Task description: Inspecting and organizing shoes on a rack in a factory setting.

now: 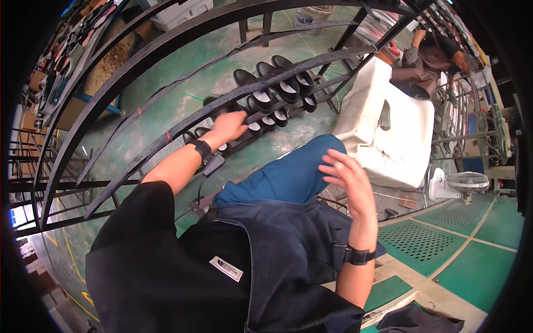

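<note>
My left hand [229, 127] reaches over a dark rack bar [191, 120] among black shoes. Its fingers look bent and bunched; whatever they may hold is hidden. Close beside it, a black shoe [261, 101] with a pale insole stands in a row with several others, such as the shoe [284, 87] farther right. Lower on the rack are more black shoes [267, 120]. My right hand [351, 180] is raised to the right of my blue-clad knee [300, 166], fingers apart, holding nothing. Dark bands with small boxes are strapped round both wrists.
A large white plastic seat-like block [388, 133] stands at the right, with a seated co-worker [427, 61] behind it. A small fan [463, 183] sits by the green perforated platform [422, 241]. Dark metal rack rails [119, 83] curve across the left. A bucket [313, 16] stands beyond.
</note>
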A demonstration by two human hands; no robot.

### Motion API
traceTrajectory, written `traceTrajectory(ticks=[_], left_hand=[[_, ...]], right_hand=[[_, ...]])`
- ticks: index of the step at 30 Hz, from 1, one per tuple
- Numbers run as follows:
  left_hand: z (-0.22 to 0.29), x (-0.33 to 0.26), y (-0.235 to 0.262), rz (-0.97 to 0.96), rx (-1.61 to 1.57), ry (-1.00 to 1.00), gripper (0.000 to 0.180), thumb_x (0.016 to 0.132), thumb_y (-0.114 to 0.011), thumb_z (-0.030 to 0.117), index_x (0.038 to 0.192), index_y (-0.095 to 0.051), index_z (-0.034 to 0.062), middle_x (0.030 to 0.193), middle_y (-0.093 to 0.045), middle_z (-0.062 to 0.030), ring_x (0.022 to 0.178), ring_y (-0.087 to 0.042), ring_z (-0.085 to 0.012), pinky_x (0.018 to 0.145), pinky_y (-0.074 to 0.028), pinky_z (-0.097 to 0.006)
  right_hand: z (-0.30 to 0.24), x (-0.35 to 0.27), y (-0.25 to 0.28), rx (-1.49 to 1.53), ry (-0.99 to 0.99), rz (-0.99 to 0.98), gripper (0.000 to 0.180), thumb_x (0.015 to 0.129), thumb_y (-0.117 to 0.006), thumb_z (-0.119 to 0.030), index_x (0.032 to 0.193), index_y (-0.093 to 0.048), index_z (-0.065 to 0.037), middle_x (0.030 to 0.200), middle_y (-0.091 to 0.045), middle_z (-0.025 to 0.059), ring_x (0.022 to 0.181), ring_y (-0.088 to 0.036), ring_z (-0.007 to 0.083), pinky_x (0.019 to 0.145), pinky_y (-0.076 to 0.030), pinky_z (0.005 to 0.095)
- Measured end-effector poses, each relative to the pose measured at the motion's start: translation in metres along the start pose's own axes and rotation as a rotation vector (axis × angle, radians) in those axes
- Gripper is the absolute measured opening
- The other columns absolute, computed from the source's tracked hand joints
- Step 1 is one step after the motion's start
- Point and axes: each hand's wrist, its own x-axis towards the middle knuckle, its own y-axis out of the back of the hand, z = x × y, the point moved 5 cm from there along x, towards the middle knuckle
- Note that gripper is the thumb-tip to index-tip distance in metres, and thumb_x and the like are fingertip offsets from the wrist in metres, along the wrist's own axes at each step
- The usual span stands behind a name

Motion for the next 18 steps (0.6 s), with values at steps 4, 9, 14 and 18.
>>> traceTrajectory(ticks=[4,9,14,18], left_hand=[[-0.099,-0.016,-0.059,-0.29,0.07,0.245,0.051,0.08,-0.062,0.023,0.127,-0.055,0.0038,0.119,-0.062,-0.0228,0.11,-0.061,-0.0387,0.09,-0.05,-0.049],[-0.03,0.012,-0.04,-0.082,-0.214,-0.113,0.063,0.083,-0.064,0.026,0.139,-0.048,0.0051,0.127,-0.058,-0.0201,0.115,-0.057,-0.0385,0.098,-0.047,-0.046],[0.078,0.05,-0.011,-0.243,-0.9,-0.222,0.038,0.097,-0.059,0.017,0.132,-0.059,0.0006,0.123,-0.066,-0.0119,0.109,-0.063,-0.0182,0.091,-0.051,-0.031],[0.15,0.083,0.029,-0.247,-0.769,-0.321,0.035,0.099,-0.058,0.017,0.131,-0.061,0.0033,0.099,-0.067,-0.0044,0.072,-0.053,-0.0055,0.062,-0.044,-0.02]], right_hand=[[-0.013,-0.02,0.022,-0.135,-0.037,0.06,0.043,0.099,-0.056,-0.023,0.136,-0.053,-0.001,0.127,-0.062,0.0146,0.111,-0.064,0.023,0.092,-0.051,0.035],[-0.033,-0.075,0.059,-0.211,-0.046,0.107,0.041,0.097,-0.061,-0.015,0.135,-0.055,-0.002,0.121,-0.065,0.0112,0.109,-0.062,0.0174,0.092,-0.05,0.0323],[-0.05,-0.15,0.098,-0.386,0.026,0.177,0.039,0.099,-0.061,-0.018,0.136,-0.057,-0.006,0.12,-0.065,0.007,0.109,-0.06,0.0133,0.096,-0.048,0.0299],[-0.042,-0.271,0.156,-0.183,0.017,0.581,0.04,0.1,-0.058,-0.03,0.135,-0.058,-0.009,0.117,-0.068,0.006,0.102,-0.065,0.0136,0.09,-0.051,0.0286]])
